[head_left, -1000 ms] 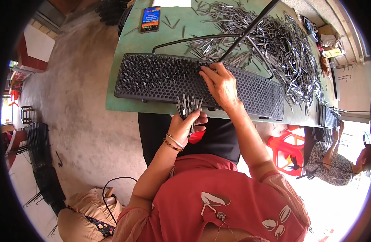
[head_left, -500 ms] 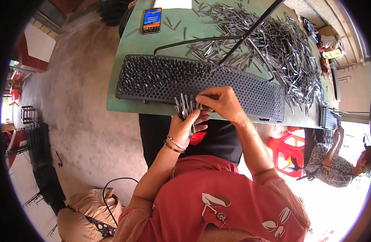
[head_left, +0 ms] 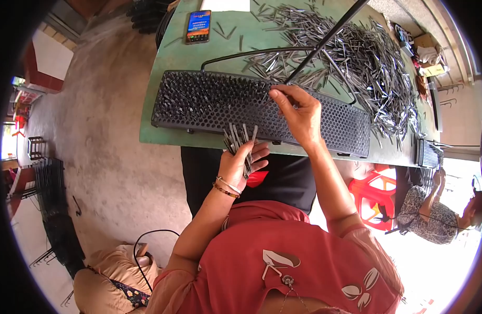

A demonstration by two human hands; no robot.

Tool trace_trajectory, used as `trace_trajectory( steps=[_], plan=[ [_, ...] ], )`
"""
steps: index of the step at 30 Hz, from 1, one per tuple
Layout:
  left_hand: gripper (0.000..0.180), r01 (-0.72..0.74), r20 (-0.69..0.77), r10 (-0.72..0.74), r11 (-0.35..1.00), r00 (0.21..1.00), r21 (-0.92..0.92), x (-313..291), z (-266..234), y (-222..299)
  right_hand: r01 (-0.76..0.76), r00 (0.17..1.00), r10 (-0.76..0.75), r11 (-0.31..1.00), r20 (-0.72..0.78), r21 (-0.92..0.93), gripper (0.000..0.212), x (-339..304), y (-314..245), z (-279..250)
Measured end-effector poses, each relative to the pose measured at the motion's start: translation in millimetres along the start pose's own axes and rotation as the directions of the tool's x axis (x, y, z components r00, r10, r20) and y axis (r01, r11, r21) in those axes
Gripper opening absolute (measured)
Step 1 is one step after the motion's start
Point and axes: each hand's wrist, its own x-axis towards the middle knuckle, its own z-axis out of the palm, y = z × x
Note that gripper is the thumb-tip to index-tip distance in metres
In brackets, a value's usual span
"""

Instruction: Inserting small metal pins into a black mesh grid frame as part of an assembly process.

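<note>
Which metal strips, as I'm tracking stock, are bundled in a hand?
The fanned bundle in the left hand; the loose pile lies on the green table, and other strips stand in the black perforated panel.

Wears a red top point(head_left: 236, 246) across the lower centre of the frame, with sheer, lighter reddish sleeves point(head_left: 378, 254) and pale leaf-shaped motifs point(head_left: 358, 291) on the front. Shows a thin necklace chain point(head_left: 282, 302) and a small round ornament point(head_left: 288, 280) near the bottom edge. Bears, at the wrist of the left hand point(head_left: 237, 165), a whitish bangle point(head_left: 229, 184) beside a brown beaded bracelet point(head_left: 225, 192). Includes black trousers point(head_left: 296, 180) around the middle of the frame.
</note>
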Motion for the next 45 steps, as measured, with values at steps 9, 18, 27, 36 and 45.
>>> trace_trajectory(
  steps=[9,18,27,36,45],
  plan=[
    [0.024,0.032,0.022,-0.035,0.993,0.999,0.115,1.8,-2.2,-0.5,0.381,0.922,-0.384,0.872,0.054,-0.309,0.014,17.8,19.2,15.3],
    [0.021,0.041,0.045,-0.042,0.999,0.998,0.033,1.8,2.3,-3.4,0.505,0.849,-0.503,0.685,0.161,-0.525,0.02,15.3,31.7,18.6],
    [0.024,-0.023,0.07,0.02,0.999,0.997,0.041,-3.4,9.9,-6.4,0.534,0.836,-0.491,0.621,0.246,-0.574,0.023,15.8,25.0,12.2],
    [0.022,-0.07,0.036,0.066,0.99,0.997,0.118,-4.9,5.6,-7.4,0.342,0.936,-0.345,0.86,0.062,-0.379,0.02,1.2,9.5,0.7],
    [0.025,-0.11,0.044,0.106,0.987,0.993,0.115,-6.7,12.4,-3.2,-0.191,0.878,0.205,0.979,0.433,-0.076,0.023,-28.6,7.6,-8.4]
  ],
)
